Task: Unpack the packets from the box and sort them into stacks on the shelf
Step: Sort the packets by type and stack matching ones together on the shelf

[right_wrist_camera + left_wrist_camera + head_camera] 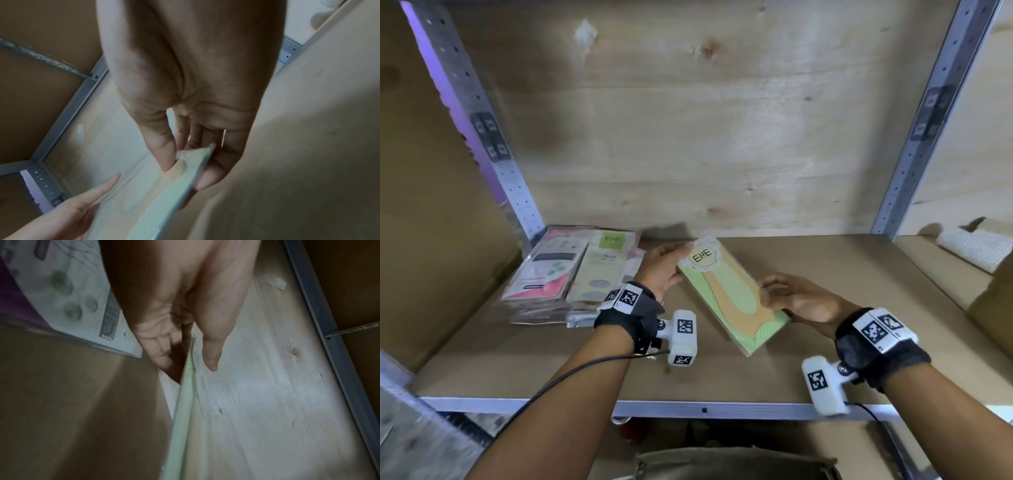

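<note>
A green and orange packet (pixel 732 294) marked ENE is held above the brown shelf board (pixel 722 373), tilted, one end in each hand. My left hand (pixel 666 265) pinches its far end, thumb on top and fingers under it (pixel 185 386). My right hand (pixel 796 298) grips its near right corner between thumb and fingers (pixel 180 164). Two stacks of packets lie at the shelf's left: a pink and white stack (pixel 544 274) and a beige stack with a green label (pixel 602 270).
A plywood back wall (pixel 688 120) closes the shelf behind. Perforated metal uprights stand at left (pixel 482 113) and right (pixel 921 137). White textile items (pixel 976 243) lie in the bay to the right. An olive bag (pixel 736 462) sits below the shelf's front edge.
</note>
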